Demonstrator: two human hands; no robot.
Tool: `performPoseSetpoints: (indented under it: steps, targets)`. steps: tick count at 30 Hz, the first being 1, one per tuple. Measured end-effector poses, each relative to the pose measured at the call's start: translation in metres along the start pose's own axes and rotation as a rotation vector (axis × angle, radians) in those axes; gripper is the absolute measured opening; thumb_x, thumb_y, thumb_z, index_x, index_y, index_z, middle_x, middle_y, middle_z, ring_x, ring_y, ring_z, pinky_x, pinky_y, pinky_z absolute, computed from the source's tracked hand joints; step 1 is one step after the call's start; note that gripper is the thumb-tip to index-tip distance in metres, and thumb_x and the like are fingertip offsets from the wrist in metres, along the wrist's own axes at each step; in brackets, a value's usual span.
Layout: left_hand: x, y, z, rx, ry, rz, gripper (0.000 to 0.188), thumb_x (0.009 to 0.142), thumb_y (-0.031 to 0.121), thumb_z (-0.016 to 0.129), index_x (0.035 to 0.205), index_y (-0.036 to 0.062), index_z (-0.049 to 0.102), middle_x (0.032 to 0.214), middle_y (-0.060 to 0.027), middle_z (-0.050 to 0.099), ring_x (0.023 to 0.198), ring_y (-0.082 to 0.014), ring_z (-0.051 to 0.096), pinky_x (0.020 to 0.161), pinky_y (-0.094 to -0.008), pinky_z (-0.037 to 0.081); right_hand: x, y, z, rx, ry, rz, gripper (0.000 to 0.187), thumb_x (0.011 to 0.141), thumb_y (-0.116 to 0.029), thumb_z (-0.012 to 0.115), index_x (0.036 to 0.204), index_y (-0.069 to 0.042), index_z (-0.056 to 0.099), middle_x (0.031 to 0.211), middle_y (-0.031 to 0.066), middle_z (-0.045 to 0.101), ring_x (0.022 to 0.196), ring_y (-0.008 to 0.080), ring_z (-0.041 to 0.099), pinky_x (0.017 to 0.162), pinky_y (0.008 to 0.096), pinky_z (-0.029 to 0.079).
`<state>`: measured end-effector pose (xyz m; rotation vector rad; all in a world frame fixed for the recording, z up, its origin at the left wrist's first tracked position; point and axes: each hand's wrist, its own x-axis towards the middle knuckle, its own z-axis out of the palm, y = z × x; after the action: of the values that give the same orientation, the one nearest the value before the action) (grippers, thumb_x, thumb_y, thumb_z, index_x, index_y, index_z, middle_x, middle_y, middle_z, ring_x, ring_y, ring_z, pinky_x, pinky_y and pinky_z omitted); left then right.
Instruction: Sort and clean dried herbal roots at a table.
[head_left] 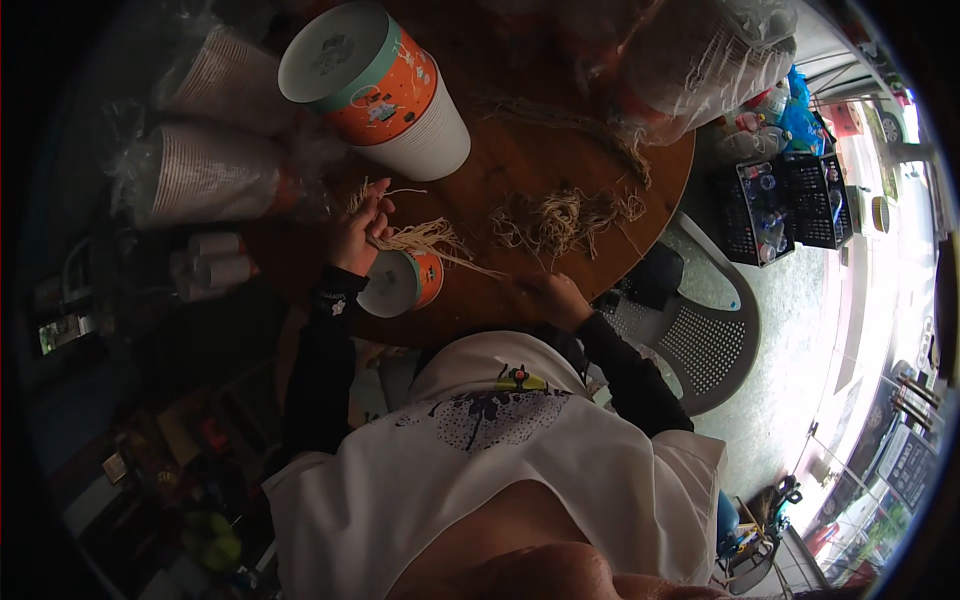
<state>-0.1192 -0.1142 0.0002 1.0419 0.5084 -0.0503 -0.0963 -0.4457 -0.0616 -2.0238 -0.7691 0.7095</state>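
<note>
My left hand [362, 232] is closed around a bundle of pale raffia-like strands [428, 238], whose loose ends fan out to the right. Just below that hand, an orange paper tub with a pale base [390, 285] stands upside down near the table's edge. One strand stretches from the bundle toward my right hand [556, 298], whose fingers are pinched together at its end in shadow. Beyond the right hand lies a loose tangle of similar strands [565, 220] on the brown round table [480, 190].
A tall stack of upturned paper tubs [400, 100] stands farther back. Plastic-wrapped tub stacks lie at the left [205, 175] and far right [700, 70]. A grey perforated chair [705, 345] is by the table's right edge, with black crates [755, 215] of bottles beyond.
</note>
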Motion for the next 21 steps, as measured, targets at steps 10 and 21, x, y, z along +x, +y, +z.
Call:
performPoseSetpoints:
  steps: [10, 21]
  targets:
    - [-0.003, -0.019, -0.032, -0.149, -0.125, -0.101, 0.03, 0.089, 0.013, 0.051, 0.118, 0.0072, 0.051, 0.092, -0.0029, 0.058, 0.079, -0.0103, 0.052, 0.078, -0.0308, 0.044, 0.002, 0.025, -0.009, -0.049, 0.014, 0.073, 0.018, 0.08, -0.011, 0.056, 0.095, -0.005, 0.063, 0.08, 0.0156, 0.063, 0.076, 0.0311, 0.061, 0.065, 0.0366, 0.049]
    - [-0.007, 0.004, -0.091, -0.508, -0.07, 0.266, 0.039, 0.087, 0.002, 0.046, 0.124, 0.0115, 0.045, 0.092, -0.0016, 0.057, 0.064, -0.0087, 0.051, 0.083, -0.0312, 0.047, -0.006, 0.136, -0.056, 0.475, 0.321, 0.294, 0.021, 0.085, -0.018, 0.058, 0.091, 0.001, 0.063, 0.075, 0.0018, 0.061, 0.061, 0.0091, 0.054, 0.055, 0.0237, 0.044]
